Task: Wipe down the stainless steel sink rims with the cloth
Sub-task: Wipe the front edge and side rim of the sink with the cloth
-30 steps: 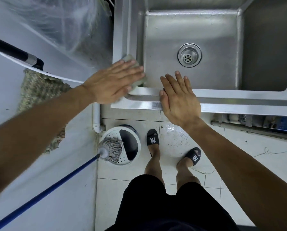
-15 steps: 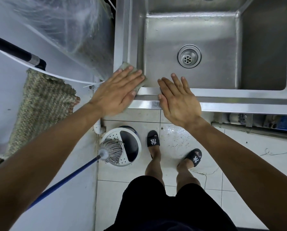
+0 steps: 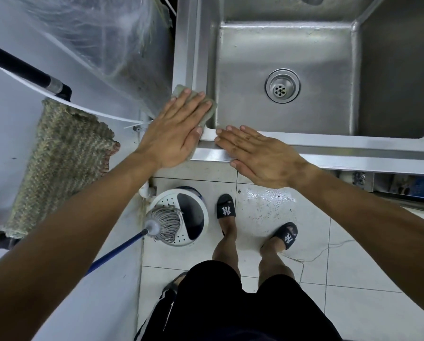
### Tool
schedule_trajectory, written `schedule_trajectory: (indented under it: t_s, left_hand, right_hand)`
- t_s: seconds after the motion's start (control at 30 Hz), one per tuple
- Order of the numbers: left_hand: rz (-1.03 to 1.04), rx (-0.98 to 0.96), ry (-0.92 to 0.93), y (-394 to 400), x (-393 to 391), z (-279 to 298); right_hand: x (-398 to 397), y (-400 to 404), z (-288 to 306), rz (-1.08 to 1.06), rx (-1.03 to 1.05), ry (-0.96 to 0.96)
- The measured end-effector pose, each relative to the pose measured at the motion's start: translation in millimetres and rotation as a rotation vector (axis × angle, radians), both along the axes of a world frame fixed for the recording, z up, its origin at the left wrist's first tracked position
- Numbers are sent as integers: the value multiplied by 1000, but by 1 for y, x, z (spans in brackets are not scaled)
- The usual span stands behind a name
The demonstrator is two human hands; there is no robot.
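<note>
A stainless steel sink (image 3: 341, 146) with a round drain (image 3: 282, 85) fills the upper right. My left hand (image 3: 174, 129) lies flat with straight fingers on a grey-green cloth (image 3: 180, 91), pressing it onto the sink's near left corner rim. Only the cloth's far edge and right side show past my fingers. My right hand (image 3: 257, 153) rests flat on the front rim just right of the left hand, fingers pointing left and holding nothing.
A white mop bucket (image 3: 196, 212) with a grey mop head (image 3: 165, 223) on a blue handle stands on the tiled floor below the corner. A woven mat (image 3: 58, 163) and clear plastic sheeting (image 3: 102, 40) lie left. My sandalled feet stand beside a wet patch.
My left hand has slid the cloth leftward along the corner rim. My right hand has turned so its fingers point left and moved toward the corner.
</note>
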State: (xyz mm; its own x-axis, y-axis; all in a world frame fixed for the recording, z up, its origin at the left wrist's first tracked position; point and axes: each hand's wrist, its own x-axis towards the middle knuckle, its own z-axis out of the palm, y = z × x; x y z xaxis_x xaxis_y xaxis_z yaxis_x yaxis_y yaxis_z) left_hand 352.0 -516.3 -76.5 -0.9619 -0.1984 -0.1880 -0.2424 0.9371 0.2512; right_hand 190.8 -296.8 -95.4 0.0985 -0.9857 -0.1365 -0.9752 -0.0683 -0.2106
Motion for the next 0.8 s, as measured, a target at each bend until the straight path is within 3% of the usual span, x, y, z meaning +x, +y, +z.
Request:
schedule_trajectory:
  t_s: [0.13, 0.2, 0.5, 0.8]
  left_hand:
    - [389, 26, 48, 42, 0, -3]
    - [455, 22, 13, 59, 7, -2]
    - [295, 42, 52, 10, -24, -9]
    - [331, 49, 162, 9, -27, -16]
  right_hand:
    - [19, -18, 0, -94, -38, -25]
    - [22, -18, -1, -102, -70, -9]
    - [23, -21, -2, -251, -88, 10]
    - [19, -16, -1, -163, -64, -62]
